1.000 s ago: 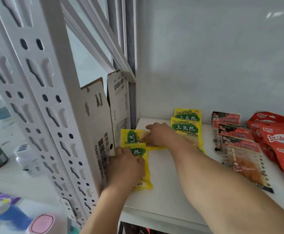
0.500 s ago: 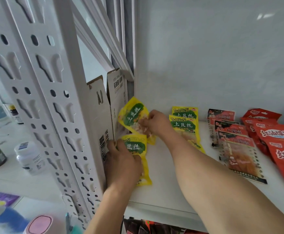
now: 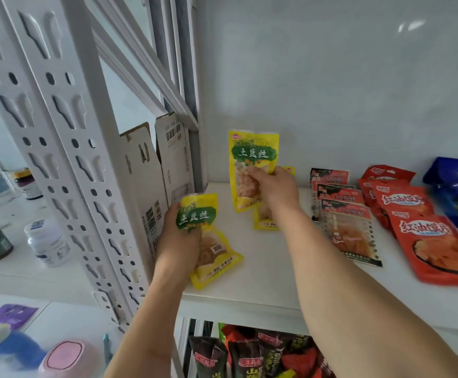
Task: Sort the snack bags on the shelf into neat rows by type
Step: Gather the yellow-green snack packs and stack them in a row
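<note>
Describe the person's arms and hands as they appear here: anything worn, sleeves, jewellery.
Both forearms are bare as far as the picture shows; no sleeves are in view. The left hand and right hand wear no gloves, and no watch, bracelet or ring shows on the visible sides. Fingertips are partly hidden.

Left hand (image 3: 177, 241) gripping yellow bag (image 3: 208, 238), right hand (image 3: 273, 186) holding another yellow bag (image 3: 252, 165) upright

Both yellow bags, the raised one (image 3: 252, 170) and the lower one (image 3: 203, 236), read "土豆丝" on a green patch. The large red bags (image 3: 424, 241) read "红油馍片". Print on the cardboard box (image 3: 162, 184) is too small to read.
</note>
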The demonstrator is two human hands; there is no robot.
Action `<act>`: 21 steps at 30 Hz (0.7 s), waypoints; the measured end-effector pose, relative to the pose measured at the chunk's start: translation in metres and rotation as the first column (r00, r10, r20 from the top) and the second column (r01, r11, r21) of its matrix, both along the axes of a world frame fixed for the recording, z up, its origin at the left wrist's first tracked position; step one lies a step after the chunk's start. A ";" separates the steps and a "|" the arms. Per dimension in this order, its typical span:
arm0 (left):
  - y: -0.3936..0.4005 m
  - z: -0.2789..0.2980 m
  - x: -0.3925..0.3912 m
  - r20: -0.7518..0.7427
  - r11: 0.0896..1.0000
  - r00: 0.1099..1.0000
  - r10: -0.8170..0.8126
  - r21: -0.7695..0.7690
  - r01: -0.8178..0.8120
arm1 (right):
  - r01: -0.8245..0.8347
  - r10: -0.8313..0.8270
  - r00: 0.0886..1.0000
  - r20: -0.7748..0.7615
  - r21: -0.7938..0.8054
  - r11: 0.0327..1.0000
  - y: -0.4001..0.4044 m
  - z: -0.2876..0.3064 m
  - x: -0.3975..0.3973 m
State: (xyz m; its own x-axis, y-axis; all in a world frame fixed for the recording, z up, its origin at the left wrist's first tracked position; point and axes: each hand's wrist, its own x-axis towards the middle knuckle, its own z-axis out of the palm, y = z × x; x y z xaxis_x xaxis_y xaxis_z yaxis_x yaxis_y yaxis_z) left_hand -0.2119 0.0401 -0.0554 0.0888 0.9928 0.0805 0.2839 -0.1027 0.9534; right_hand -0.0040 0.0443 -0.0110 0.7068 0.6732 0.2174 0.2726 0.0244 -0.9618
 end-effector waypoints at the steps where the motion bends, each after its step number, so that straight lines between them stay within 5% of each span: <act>1: -0.004 0.001 -0.001 0.050 1.000 0.999 0.004 -0.006 -0.003 | 0.023 -0.022 1.000 0.004 -0.026 0.999 -0.010 -0.001 0.003; 6: -0.018 0.001 -0.006 0.195 0.998 0.979 0.067 -0.030 -0.062 | 0.079 -0.084 0.996 -0.034 -0.129 0.988 -0.050 -0.016 0.014; 11: -0.032 -0.002 -0.006 0.357 0.993 0.929 0.101 -0.098 -0.071 | -0.083 0.016 0.944 -0.331 -0.190 0.978 -0.077 -0.030 0.016; 16: -0.033 -0.004 -0.008 0.401 0.991 0.912 0.085 -0.126 -0.037 | -0.215 0.118 0.903 -0.413 -0.196 0.957 -0.093 -0.023 0.020; 21: -0.030 -0.004 -0.009 0.457 0.998 0.889 0.005 -0.059 0.024 | -0.203 0.122 0.956 -0.268 -0.299 0.932 -0.102 -0.023 0.018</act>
State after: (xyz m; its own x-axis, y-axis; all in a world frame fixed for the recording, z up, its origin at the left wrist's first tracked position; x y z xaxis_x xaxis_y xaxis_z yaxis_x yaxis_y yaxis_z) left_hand -0.2205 0.0101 -0.0593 0.0664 0.9964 0.0532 -0.1852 -0.0400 0.9819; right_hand 0.0144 -0.0581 -0.0338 0.5854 0.7877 -0.1923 0.0498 -0.2716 -0.9611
